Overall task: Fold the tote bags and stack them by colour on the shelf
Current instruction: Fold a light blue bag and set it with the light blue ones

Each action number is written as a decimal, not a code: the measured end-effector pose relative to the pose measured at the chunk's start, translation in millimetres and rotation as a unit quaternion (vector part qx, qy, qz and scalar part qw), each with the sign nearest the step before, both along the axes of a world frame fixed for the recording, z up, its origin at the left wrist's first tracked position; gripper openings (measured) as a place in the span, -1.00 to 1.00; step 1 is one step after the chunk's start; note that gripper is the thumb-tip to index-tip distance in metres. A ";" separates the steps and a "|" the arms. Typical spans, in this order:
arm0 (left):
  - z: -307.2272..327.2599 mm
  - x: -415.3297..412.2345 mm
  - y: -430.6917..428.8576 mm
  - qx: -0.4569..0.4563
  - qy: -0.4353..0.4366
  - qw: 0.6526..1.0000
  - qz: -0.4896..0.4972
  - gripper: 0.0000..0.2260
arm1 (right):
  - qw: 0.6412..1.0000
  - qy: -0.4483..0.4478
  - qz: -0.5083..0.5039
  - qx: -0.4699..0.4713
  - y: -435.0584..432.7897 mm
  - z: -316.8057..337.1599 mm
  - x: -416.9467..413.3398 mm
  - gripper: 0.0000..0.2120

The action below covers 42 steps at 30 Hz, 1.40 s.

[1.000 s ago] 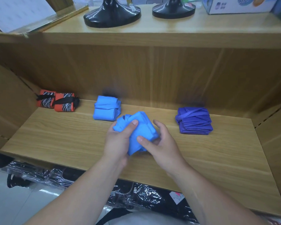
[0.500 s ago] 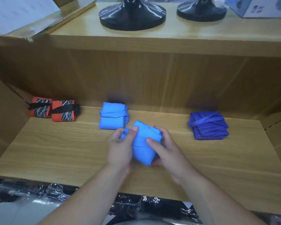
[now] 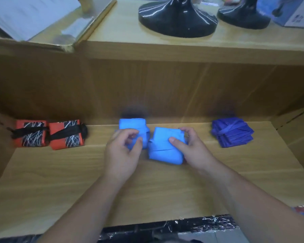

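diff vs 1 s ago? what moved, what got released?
The folded light blue bag went from both hands back onto the shelf, just right of the other light blue bag. The left hand let go and is now in front of that other bag; the right hand still grips the moved one. Orange bags and purple stack unchanged.

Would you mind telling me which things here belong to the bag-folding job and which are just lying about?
Part of the job: folded light blue bag in the right hand; second light blue bag; two orange bags; dark blue stack; shelf.

Lying about: two black stands; box; papers, all on the top ledge.
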<state>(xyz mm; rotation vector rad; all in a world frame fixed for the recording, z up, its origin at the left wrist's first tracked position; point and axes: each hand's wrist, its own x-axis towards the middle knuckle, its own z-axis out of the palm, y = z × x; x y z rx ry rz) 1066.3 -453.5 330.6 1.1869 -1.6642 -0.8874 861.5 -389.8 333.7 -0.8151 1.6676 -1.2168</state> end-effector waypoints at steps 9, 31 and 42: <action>-25.2 22.0 -43.9 -0.129 -0.349 0.923 -0.094 -0.41 | 0.885 0.457 -0.090 0.007 -32.6 -7.7 -3.0 -0.48; -29.4 19.9 -45.4 -0.134 -0.376 0.913 -0.083 -0.41 | 0.818 0.534 0.213 -0.033 5.6 -18.6 12.5 -0.35; 9.7 -70.7 45.5 -0.219 -0.308 0.911 -0.164 -0.48 | 0.859 0.503 0.082 0.041 140.9 -2.5 -52.3 -0.40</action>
